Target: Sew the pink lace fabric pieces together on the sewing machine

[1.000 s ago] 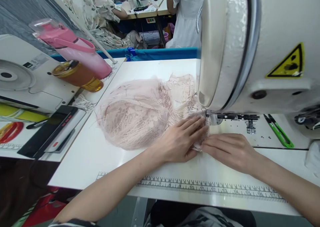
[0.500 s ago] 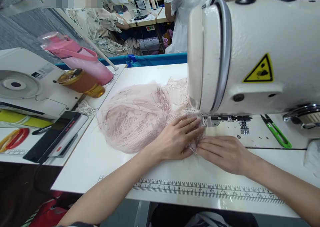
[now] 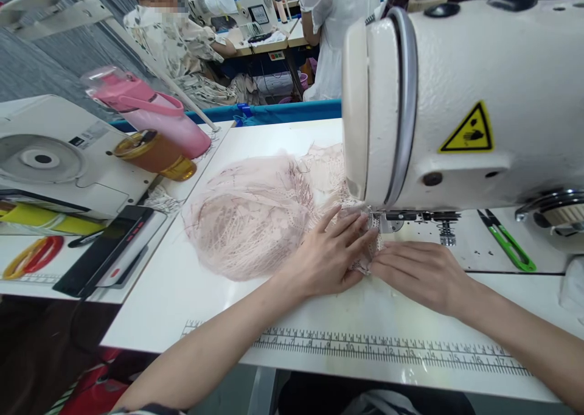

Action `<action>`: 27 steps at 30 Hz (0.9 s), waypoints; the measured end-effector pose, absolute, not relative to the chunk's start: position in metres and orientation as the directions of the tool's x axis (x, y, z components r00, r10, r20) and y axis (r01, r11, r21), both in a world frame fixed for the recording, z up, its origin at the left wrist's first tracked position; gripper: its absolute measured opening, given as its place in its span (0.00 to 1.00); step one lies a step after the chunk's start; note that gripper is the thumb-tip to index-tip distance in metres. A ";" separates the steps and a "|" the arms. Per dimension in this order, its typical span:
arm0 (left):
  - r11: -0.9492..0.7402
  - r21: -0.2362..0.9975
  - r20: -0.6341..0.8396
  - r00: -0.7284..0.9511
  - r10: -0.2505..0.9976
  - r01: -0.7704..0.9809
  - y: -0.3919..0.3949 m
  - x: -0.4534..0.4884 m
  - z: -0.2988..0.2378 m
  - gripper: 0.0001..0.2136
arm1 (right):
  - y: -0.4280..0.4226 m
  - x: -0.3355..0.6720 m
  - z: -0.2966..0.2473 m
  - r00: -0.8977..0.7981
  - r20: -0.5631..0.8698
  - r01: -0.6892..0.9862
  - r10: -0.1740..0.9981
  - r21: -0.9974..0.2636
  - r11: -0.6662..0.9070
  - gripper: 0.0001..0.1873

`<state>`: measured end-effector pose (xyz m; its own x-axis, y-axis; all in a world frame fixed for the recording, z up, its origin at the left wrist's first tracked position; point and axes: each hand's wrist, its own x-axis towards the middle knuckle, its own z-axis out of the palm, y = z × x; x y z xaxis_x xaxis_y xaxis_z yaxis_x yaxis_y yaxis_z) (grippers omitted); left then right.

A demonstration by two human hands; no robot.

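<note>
Pale pink lace fabric (image 3: pixel 249 220) lies bunched on the white table, its right end running under the head of the sewing machine (image 3: pixel 456 86). My left hand (image 3: pixel 331 251) rests on that end with the fingers stretched out and a little apart, pressing the lace down. Just to its right, my right hand (image 3: pixel 417 275) has its fingers pressed together, thumb underneath, on the edge of the lace. The needle area is mostly hidden behind the machine head and the fingers.
Green-handled thread snips (image 3: pixel 508 244) lie on the machine bed. A printed ruler (image 3: pixel 365 345) runs along the table's front. At left stand a pink bottle (image 3: pixel 155 114), an amber cup (image 3: pixel 157 153) and a black-and-white device (image 3: pixel 109 251). Two people are beyond the blue edge (image 3: pixel 283 111).
Both hands have shifted slightly right with the lace edge between them. The left fingers are spread a bit more. The camera view has moved slightly.
</note>
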<state>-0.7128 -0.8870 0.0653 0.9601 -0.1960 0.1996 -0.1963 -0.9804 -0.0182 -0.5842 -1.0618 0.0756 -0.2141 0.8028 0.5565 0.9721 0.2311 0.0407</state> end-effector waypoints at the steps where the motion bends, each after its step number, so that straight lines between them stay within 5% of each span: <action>1: -0.982 -0.027 0.203 0.961 -0.188 -0.187 -0.888 -0.712 0.066 0.26 | -1.062 -0.583 0.076 -0.216 0.551 0.973 0.806 0.053 0.225 0.07; 11: -0.989 -0.025 0.212 0.966 -0.148 -0.146 -0.896 -0.710 0.067 0.25 | -1.073 -0.576 0.067 -0.097 0.416 0.995 0.904 0.012 0.101 0.14; 21: -0.991 -0.026 0.206 0.969 -0.135 -0.133 -0.898 -0.709 0.067 0.25 | -1.070 -0.569 0.075 -0.145 0.470 0.984 0.871 0.164 0.075 0.14; 27: -0.993 -0.018 0.219 0.968 -0.120 -0.118 -0.896 -0.707 0.064 0.25 | -1.069 -0.565 0.075 -0.158 0.499 0.985 0.852 0.138 0.102 0.10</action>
<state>-0.7066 -0.8958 0.0642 0.9684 -0.1196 0.2187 -0.1185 -0.9928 -0.0181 -0.5655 -1.0695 0.0746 -0.1582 0.8521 0.4989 0.9851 0.1019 0.1384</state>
